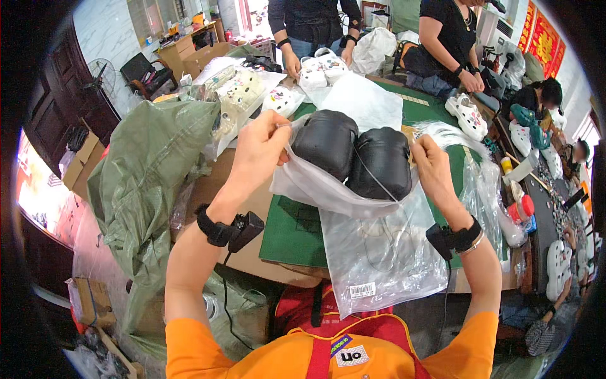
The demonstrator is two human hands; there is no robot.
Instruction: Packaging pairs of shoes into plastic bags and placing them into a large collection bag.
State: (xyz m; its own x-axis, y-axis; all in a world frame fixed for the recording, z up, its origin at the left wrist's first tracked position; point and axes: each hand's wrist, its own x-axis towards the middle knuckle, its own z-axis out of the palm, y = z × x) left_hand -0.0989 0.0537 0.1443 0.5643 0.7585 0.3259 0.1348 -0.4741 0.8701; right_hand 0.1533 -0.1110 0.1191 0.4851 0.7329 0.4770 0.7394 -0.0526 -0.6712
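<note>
My left hand (259,148) pinches the upper left edge of a clear plastic bag (372,252). My right hand (429,165) grips the bag's upper right edge. The bag hangs open between my hands over the green mat (293,234). A pair of black clog shoes (353,151) sits side by side in the bag's mouth, toes toward me, partly inside. Both wrists wear black bands with small devices.
A large green woven sack (151,177) bulges at my left. White decorated clogs (322,66) lie at the far side, where other people stand or sit. More white clogs (467,114) and plastic bags (486,189) lie at the right. Cardboard boxes (79,164) sit on the floor.
</note>
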